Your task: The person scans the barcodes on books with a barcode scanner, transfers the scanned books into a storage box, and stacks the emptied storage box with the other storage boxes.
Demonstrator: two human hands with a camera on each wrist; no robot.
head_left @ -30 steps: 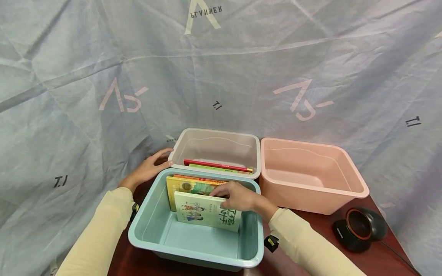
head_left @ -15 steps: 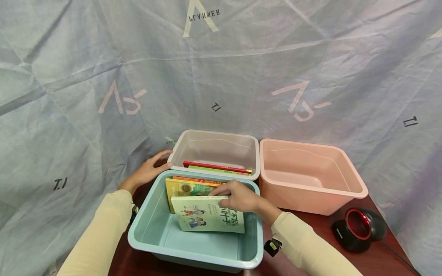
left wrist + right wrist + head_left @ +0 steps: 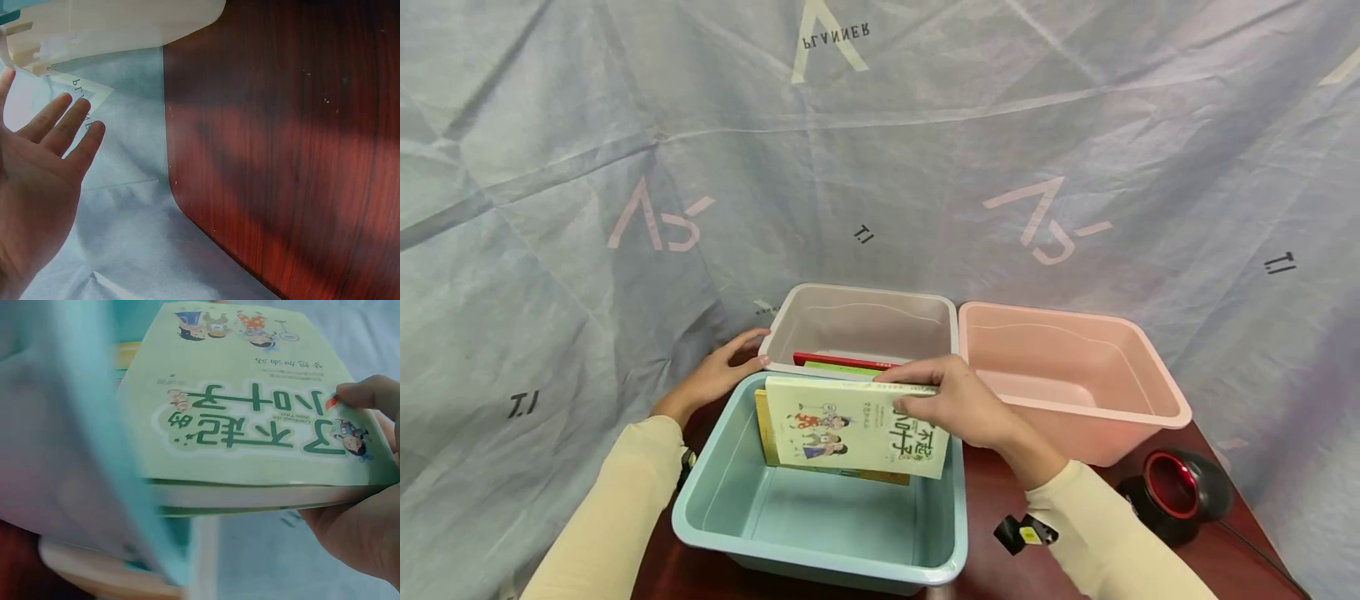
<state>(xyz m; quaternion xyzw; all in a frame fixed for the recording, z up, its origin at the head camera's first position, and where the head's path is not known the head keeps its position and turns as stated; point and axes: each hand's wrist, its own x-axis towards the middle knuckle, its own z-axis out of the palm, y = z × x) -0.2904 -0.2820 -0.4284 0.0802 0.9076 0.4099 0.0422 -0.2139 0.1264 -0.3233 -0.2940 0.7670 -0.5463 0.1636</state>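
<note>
My right hand pinches the top edge of a pale green book, thumb on its cover and fingers behind. In the right wrist view the thumb of my right hand lies on the cover of the green book. The book hangs upright, raised in the blue bin, in front of a yellow book. My left hand touches the left rim of the grey bin, fingers spread. In the left wrist view my left hand shows its palm, holding nothing.
Behind the blue bin, the grey bin holds a red book and a lime green one. A pink bin stands right of it. A black device with a red-lit ring and cable stands at the right of the dark red table.
My right hand has lifted the pale green book upward from the blue bin's floor, and it now covers most of the yellow book. My left hand has stayed by the grey rim.
</note>
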